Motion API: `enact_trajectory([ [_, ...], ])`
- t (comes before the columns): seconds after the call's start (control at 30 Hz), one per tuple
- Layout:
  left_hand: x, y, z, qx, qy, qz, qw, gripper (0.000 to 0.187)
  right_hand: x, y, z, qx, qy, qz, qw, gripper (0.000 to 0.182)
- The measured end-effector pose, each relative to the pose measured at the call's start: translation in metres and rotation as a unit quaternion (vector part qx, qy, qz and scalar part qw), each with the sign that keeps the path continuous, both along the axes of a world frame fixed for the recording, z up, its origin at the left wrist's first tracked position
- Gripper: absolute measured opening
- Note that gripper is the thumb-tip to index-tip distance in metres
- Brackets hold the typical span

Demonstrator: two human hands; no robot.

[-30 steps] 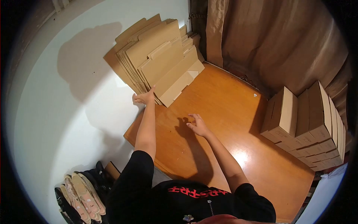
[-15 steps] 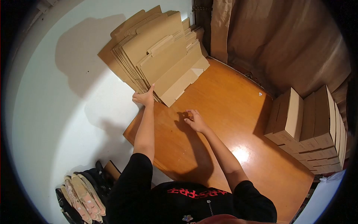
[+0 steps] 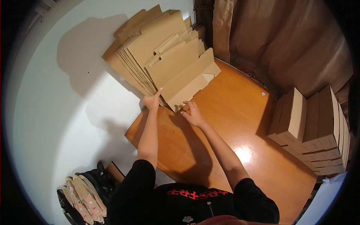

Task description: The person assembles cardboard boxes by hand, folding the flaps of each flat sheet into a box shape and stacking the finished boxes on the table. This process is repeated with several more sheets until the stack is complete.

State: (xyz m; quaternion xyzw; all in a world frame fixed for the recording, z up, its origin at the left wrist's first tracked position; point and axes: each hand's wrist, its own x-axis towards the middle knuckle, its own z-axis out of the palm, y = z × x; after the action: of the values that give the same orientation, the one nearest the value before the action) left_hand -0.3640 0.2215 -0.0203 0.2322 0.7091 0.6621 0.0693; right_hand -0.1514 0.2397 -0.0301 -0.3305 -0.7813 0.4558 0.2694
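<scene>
Gripping flattened cardboard [image 3: 173,68]: left hand [image 3: 152,102] | near its corner: right hand [image 3: 194,115]

With my right hand [image 3: 193,114] I am casting a dark shadow on the glossy table [image 3: 258,187], where light is glaring white; broad shadows are dimming the wall [image 3: 41,112], and lens distortion is curving my view into black corners.

The left arm [image 3: 148,138] reaches far, nearly straight, its left hand [image 3: 152,102] gripping, thumb [image 3: 160,92] extended. The right arm [image 3: 223,153] slants far and left, the right hand [image 3: 194,115] unclosed (fingers [image 3: 192,105] loosely curled).
</scene>
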Motion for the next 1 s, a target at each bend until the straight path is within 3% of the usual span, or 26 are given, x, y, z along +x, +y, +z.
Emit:
enact_trajectory([
  [0.07, 0.013, -0.002, 0.001, 0.062, 0.025, -0.013, 0.998, 0.043, -0.002, 0.000, 0.003, 0.023, 0.003, -0.007, 1.000, 0.052],
  [0.27, 0.035, 0.006, -0.026, 0.071, 0.010, 0.002, 0.997, 0.049, -0.009, 0.004, 0.006, 0.117, 0.018, -0.061, 0.991, 0.072],
  [0.4, 0.077, -0.003, -0.027, 0.081, -0.077, 0.009, 0.994, 0.053, -0.004, 0.007, 0.014, 0.126, -0.021, -0.080, 0.989, 0.078],
  [0.43, 0.089, -0.006, -0.034, 0.133, -0.090, -0.004, 0.987, 0.049, -0.002, 0.006, 0.013, 0.124, -0.021, -0.076, 0.989, 0.078],
  [0.53, 0.111, -0.025, -0.041, 0.099, -0.229, -0.031, 0.968, 0.047, 0.011, -0.014, 0.022, 0.060, -0.129, -0.092, 0.986, 0.080],
  [1.0, 0.171, -0.072, -0.050, 0.028, -0.332, -0.010, 0.943, 0.055, 0.076, -0.040, -0.021, 0.161, -0.188, -0.062, 0.967, 0.085],
])
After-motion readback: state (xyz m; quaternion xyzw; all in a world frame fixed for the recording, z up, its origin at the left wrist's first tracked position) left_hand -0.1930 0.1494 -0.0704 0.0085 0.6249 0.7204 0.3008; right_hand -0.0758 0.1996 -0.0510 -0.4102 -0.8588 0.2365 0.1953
